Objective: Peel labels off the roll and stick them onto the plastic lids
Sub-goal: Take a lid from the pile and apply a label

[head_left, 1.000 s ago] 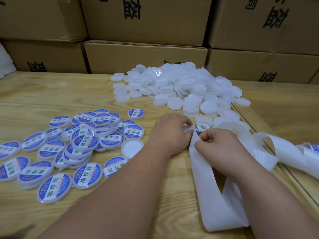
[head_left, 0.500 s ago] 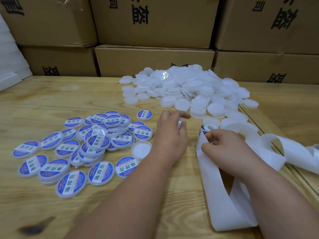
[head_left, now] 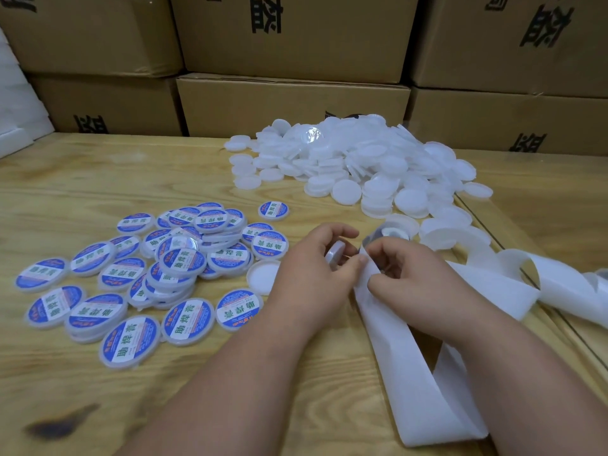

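My left hand (head_left: 316, 274) grips a plain white plastic lid (head_left: 335, 254), tilted on edge between thumb and fingers. Right beside it, my right hand (head_left: 408, 278) pinches the white backing strip (head_left: 414, 366) of the label roll near its top edge; whether a label is peeling off there is hidden by my fingers. The strip runs down toward me and loops away to the right. A heap of bare white lids (head_left: 358, 159) lies beyond my hands. Several lids with blue labels (head_left: 177, 268) are spread on the left, and one unlabeled lid (head_left: 263, 276) lies next to my left wrist.
The work happens on a wooden table (head_left: 98, 179). Stacked cardboard boxes (head_left: 289, 100) close off the far side. White foam pieces (head_left: 16, 126) lean at the far left. A seam in the table (head_left: 559, 324) runs along the right, under the loose strip.
My left hand has lifted a white lid from the table and brought it over to the strip. My right hand has stayed on the backing strip. The camera has moved closer.
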Motion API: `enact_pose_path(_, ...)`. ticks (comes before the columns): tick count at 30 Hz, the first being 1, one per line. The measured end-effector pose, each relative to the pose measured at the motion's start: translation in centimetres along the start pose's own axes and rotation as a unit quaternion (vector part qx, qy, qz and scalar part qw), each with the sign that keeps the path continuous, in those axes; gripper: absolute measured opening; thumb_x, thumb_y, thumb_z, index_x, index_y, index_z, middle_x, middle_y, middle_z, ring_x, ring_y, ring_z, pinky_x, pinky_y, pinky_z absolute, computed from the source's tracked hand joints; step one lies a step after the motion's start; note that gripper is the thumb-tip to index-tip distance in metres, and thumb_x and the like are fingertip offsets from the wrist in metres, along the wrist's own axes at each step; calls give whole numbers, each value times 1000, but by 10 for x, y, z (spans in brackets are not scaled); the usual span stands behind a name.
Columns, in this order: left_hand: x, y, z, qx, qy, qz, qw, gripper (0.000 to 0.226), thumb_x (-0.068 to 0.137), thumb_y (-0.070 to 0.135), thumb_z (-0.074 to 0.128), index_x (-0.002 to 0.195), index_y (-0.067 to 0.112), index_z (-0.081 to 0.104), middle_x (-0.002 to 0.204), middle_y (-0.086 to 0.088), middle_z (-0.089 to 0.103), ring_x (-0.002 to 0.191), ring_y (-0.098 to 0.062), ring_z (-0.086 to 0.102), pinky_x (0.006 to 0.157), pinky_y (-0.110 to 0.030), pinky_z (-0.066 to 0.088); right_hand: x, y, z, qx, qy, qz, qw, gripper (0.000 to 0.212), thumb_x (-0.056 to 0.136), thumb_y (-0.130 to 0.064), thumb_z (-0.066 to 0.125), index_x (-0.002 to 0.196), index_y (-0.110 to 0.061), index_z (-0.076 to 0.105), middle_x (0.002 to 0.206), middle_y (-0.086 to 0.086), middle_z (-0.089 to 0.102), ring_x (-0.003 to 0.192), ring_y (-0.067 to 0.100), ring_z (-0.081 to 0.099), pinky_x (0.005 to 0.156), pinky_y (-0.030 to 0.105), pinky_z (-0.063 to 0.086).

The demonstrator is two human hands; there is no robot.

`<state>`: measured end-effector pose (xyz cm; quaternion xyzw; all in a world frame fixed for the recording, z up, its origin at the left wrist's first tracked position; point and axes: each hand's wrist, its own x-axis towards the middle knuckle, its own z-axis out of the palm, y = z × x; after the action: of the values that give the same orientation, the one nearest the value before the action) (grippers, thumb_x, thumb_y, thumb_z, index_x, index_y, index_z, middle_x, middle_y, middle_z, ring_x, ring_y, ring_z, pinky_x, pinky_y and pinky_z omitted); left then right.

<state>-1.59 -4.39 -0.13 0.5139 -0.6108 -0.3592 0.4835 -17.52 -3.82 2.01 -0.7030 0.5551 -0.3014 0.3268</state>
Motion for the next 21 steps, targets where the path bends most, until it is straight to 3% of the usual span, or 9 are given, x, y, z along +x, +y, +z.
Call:
enact_pose_path(4,4,-1,-2,-3,-7,-4,1000,25,87,24,76,104,38,64,86,22,73,82,6,65,67,-8,48,2,5,0,-19,9,-15,1000,3,88,-34,67,91,-35,69,77,-13,70,65,7,63,63,29,51)
enact_pose_path(8,5,-3,-2,-11,-4,-2,1000,23,87,26,76,104,37,65,85,22,73,84,7,64,66,-6,45,3,6,0,0,0,-10,1000,7,92,-29,65,94,-35,67,81,-7,72,75,17,68,70,40,55)
enact_pose_path(11,6,-4,-3,-30,2,-7,1000,23,86,26,78,103,36,66,84,22,73,84,6,65,66,-6,45,2,5,0,13,2,-12,1000,11,90,-26,62,94,-36,66,79,-3,70,68,18,64,65,39,52)
enact_pose_path(17,6,-6,-2,-27,24,-11,999,20,88,24,75,101,38,68,86,26,72,79,2,66,63,-7,47,0,0,-2,19,5,-15,1000,18,90,-20,62,95,-35,69,80,-1,71,77,23,67,70,44,55)
enact_pose_path(19,6,-5,-2,-37,46,-18,998,18,89,22,71,95,39,69,88,28,70,71,-1,65,57,-7,47,0,0,-3,17,7,-11,1000,24,88,-16,60,97,-35,70,79,-2,72,76,22,67,69,41,55)
enact_pose_path(21,7,-5,-2,-49,72,-22,996,20,89,18,67,89,38,71,88,31,69,68,3,63,55,-7,46,1,1,-4,19,9,-6,1000,27,87,-13,59,98,-35,70,71,-9,69,66,13,64,62,29,52)
